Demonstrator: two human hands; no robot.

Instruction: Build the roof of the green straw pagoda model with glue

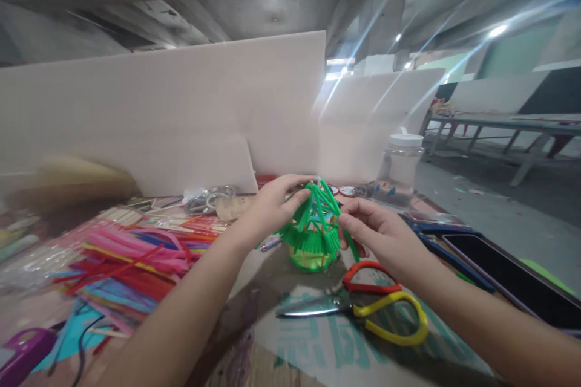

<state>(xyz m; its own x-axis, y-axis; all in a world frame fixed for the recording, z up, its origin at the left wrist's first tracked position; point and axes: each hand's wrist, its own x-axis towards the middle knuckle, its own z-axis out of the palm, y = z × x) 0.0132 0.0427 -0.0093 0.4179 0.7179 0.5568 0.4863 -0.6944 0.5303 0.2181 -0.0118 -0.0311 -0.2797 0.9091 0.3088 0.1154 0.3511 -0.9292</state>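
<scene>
The left hand (284, 193) grips the peak of a green cone-topped model (314, 227) standing on the table (272, 338) behind scissors (358, 305); spaced green strips slope over its fringed skirt and rounder, yellow-green base. The right hand's (374, 224) fingers pinch a green strip (348, 236) at its side.

From where I'm standing, the one camera is riding on the person's head, facing forward and tipping down over the worktop (267, 338). It is looking from close above, so the left hand (279, 198) and the right hand (379, 224) are showing near the middle at short range. Past them it is facing upright white boards (190, 103), while its wide view is taking in the concrete ceiling (272, 9) above and a distant table (494, 124) off to the right.
</scene>
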